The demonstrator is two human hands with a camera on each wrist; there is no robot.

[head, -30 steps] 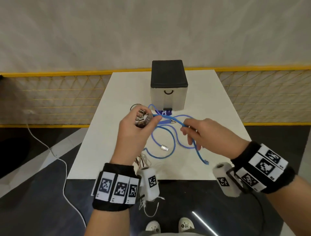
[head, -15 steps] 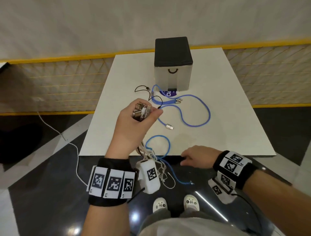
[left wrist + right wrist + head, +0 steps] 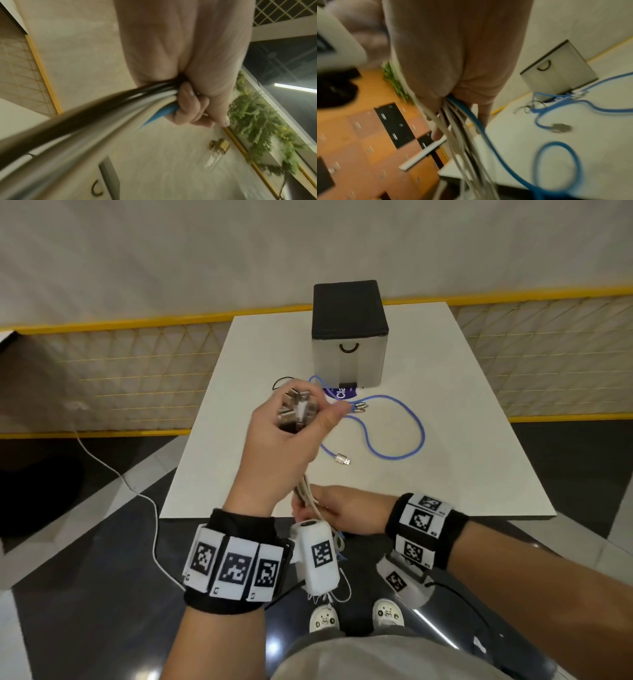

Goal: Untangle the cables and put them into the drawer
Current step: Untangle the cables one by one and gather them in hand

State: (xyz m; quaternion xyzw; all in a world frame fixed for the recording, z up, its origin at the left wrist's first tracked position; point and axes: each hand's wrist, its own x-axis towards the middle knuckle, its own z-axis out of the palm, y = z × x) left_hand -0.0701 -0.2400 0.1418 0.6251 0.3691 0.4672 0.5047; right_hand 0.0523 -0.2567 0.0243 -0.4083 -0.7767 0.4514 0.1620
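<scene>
My left hand (image 3: 301, 426) is raised over the table's near half and grips the top of a cable bundle (image 3: 295, 409), whose metal plugs stick out above the fist. The left wrist view shows fingers (image 3: 192, 106) curled round black, white and blue cables (image 3: 120, 108). Below it, at the table's near edge, my right hand (image 3: 325, 510) holds the hanging white and blue strands (image 3: 460, 121). A blue cable (image 3: 397, 436) with a metal USB plug (image 3: 342, 459) lies looped on the table. The drawer box (image 3: 349, 361) with its black handle (image 3: 348, 348) stands shut behind.
The white table (image 3: 462, 405) ends just in front of my body. A thin black cable (image 3: 284, 380) lies left of the box, and a purple label (image 3: 339, 395) peeks from under it. A white cord (image 3: 113, 470) trails across the floor. A yellow-edged mesh fence (image 3: 137, 364) runs behind.
My right hand has moved left from the table's front edge to under my left hand and taken hold of the hanging cables. The left hand has risen slightly with the bundle.
</scene>
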